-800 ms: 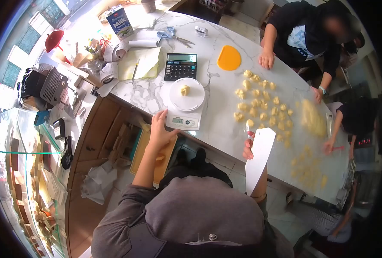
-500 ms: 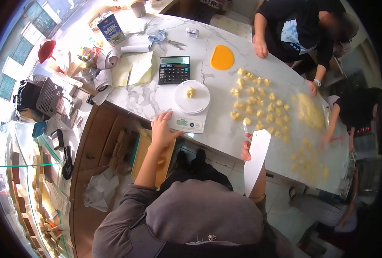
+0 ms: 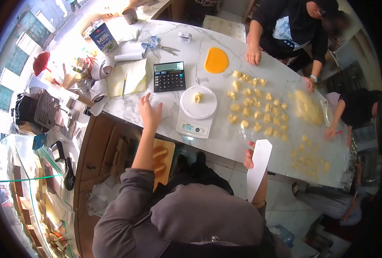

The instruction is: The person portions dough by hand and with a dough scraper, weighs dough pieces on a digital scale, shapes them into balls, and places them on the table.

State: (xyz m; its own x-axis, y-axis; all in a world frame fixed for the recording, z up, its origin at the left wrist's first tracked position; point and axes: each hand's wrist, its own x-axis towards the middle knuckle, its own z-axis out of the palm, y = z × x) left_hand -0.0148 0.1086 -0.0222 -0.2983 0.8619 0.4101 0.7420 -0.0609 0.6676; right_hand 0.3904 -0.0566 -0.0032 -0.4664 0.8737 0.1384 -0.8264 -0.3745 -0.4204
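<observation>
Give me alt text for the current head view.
The left hand is open beside a digital scale holding one dough piece, while the right hand holds a flat white blade. More dough pieces dot the marble-patterned table.

Digital scale [image 3: 195, 123]: white, lying flat, bluish display.
Dough piece [image 3: 198, 98]: pale yellow, lumpy, sitting on the scale.
Flat blade [image 3: 259, 165]: long, white, slant-ended, right of the scale.

Daylight glares at far left; the right side is dimmer. Wide-angle distortion bends the counter [image 3: 192, 53].
</observation>
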